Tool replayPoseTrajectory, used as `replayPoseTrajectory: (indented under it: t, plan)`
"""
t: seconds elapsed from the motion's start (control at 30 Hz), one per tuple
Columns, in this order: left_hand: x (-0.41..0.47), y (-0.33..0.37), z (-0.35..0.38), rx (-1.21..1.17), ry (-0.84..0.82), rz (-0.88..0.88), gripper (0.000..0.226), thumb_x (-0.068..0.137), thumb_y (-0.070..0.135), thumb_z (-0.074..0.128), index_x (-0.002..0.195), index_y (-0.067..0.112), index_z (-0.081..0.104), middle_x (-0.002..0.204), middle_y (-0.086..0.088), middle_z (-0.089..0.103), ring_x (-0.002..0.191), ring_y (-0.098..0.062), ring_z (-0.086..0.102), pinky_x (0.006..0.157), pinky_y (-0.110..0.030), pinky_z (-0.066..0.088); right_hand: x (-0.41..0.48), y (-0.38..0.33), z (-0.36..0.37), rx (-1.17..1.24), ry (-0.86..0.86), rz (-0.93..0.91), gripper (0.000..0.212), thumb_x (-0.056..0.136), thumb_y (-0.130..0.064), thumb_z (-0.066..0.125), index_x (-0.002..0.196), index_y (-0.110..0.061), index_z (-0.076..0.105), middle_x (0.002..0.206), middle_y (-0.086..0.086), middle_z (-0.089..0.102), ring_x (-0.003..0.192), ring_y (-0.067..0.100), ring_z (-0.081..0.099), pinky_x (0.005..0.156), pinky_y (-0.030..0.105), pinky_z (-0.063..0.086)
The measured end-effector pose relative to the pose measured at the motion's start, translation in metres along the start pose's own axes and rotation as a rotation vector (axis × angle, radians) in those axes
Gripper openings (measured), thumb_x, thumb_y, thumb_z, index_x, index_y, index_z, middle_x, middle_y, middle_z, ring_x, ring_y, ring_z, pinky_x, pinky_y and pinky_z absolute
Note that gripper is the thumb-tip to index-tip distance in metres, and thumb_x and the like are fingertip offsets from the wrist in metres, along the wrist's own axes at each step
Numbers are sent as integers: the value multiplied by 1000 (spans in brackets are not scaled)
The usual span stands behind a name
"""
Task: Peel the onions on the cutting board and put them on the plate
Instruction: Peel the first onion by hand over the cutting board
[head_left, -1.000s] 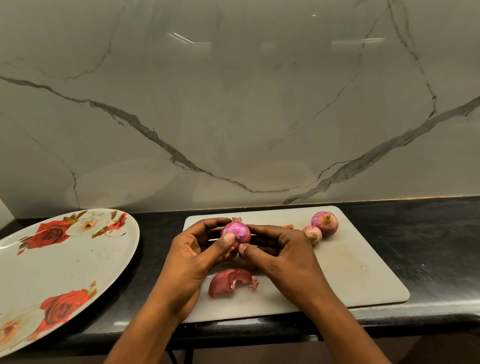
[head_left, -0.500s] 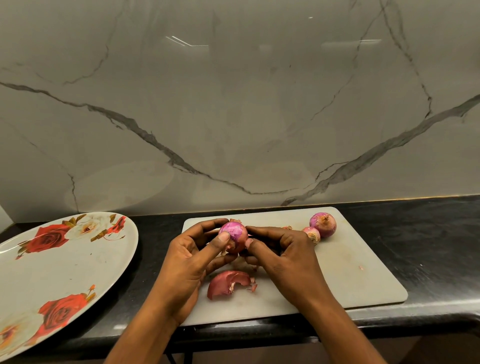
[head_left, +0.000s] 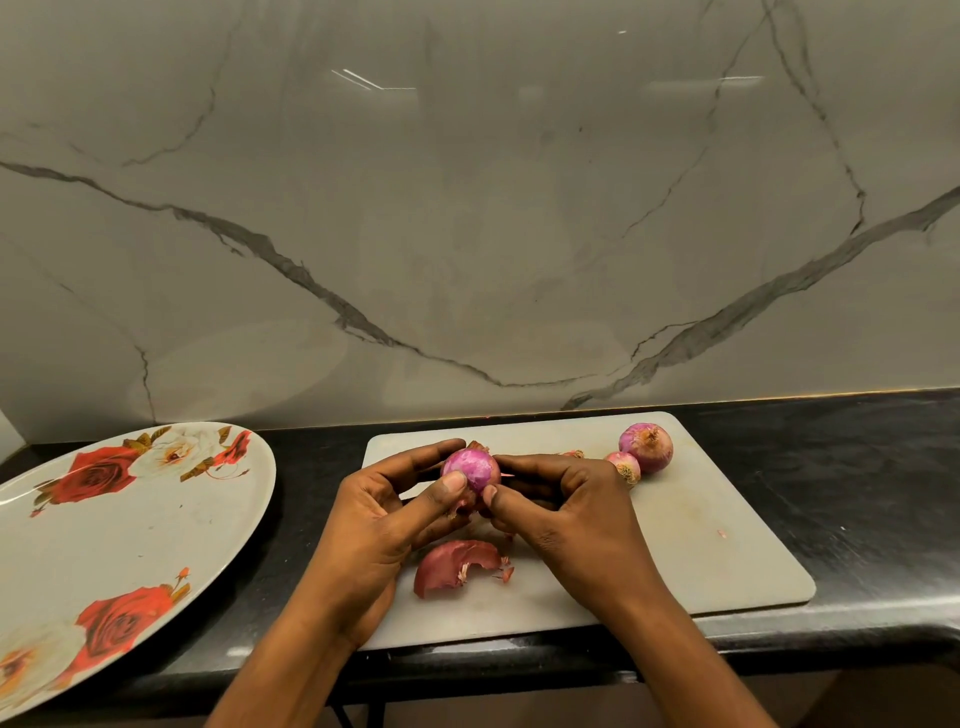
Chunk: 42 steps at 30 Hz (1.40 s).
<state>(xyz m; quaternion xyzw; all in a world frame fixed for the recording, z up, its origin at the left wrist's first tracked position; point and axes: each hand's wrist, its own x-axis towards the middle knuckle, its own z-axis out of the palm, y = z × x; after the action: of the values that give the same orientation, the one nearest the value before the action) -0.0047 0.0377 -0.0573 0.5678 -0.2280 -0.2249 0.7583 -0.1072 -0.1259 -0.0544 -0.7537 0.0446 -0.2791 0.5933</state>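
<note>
Above the white cutting board I hold a small pink onion between both hands. My left hand cups it from the left, thumb on its front. My right hand grips it from the right, thumb tip at its lower side where a bit of loose skin hangs. A large piece of dark red peel lies on the board below my hands. Two more onions sit at the board's far right: a bigger one and a smaller one touching it. The plate, white with red roses, lies left of the board.
The board and plate rest on a black counter against a grey marble wall. The counter's front edge runs just below the board. A tiny peel scrap lies on the board's right part.
My thumbs have shifted slightly on the onion and it has turned a little between my fingers. The peel piece and the other onions have stayed put.
</note>
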Motion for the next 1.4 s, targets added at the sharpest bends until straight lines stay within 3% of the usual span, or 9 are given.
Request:
replayPoseTrajectory:
  t: [0.2, 0.4, 0.63, 0.87, 1.03, 1.17, 1.27, 1.4]
  plan:
    - [0, 0, 1, 0, 0, 1, 44, 84, 4, 72, 128, 7, 72, 124, -11, 76, 113, -33, 75, 88, -38, 65, -1, -1, 0, -23, 0, -1, 40, 91, -8, 76, 105, -45, 76, 98, -20, 80, 94, 3, 77, 84, 23, 62]
    - [1, 1, -1, -36, 17, -20, 42, 85, 9, 71, 127, 9, 73, 126, -13, 75, 112, -36, 75, 85, -38, 66, 1, 4, 1, -13, 33, 66, 32, 97, -3, 65, 113, -27, 79, 97, -8, 82, 89, 12, 80, 81, 36, 66]
    - [1, 1, 0, -18, 0, -7, 44, 83, 7, 73, 127, 8, 73, 124, -12, 76, 113, -33, 75, 85, -36, 65, 1, 1, 2, 34, 16, 48, 23, 91, -23, 80, 108, -37, 78, 98, -12, 82, 93, 10, 79, 81, 33, 66]
    - [0, 0, 1, 0, -3, -4, 43, 84, 4, 73, 127, 7, 72, 123, -11, 77, 113, -33, 75, 88, -39, 65, -1, 0, 0, -16, 7, 31, 34, 90, -14, 78, 107, -44, 77, 101, -16, 81, 96, 6, 78, 85, 35, 65]
    - [1, -1, -1, 9, 7, -11, 44, 84, 5, 74, 127, 9, 73, 126, -11, 75, 116, -33, 74, 93, -44, 63, 0, -2, 1, -10, -4, 29, 32, 92, -15, 75, 110, -41, 78, 103, -16, 81, 98, 7, 78, 86, 35, 65]
    - [1, 1, -1, -30, 13, -29, 44, 83, 9, 74, 127, 9, 73, 126, -12, 75, 113, -35, 74, 89, -42, 65, 0, 0, 1, 5, 27, 75, 36, 97, -5, 66, 107, -38, 78, 98, -12, 82, 91, 11, 79, 81, 36, 66]
    - [1, 1, 0, -31, 25, -14, 46, 82, 9, 74, 127, 10, 72, 126, -11, 75, 113, -34, 75, 88, -40, 65, 0, 0, 2, 8, 36, 86, 38, 98, -2, 63, 105, -37, 78, 95, -14, 81, 90, 11, 79, 77, 29, 65]
    - [2, 1, 0, -31, 42, 7, 46, 81, 10, 75, 127, 13, 72, 126, -9, 75, 116, -30, 74, 91, -40, 64, 1, 1, 2, 29, 105, 112, 23, 99, -9, 68, 109, -26, 79, 94, -5, 82, 85, 13, 80, 77, 36, 67]
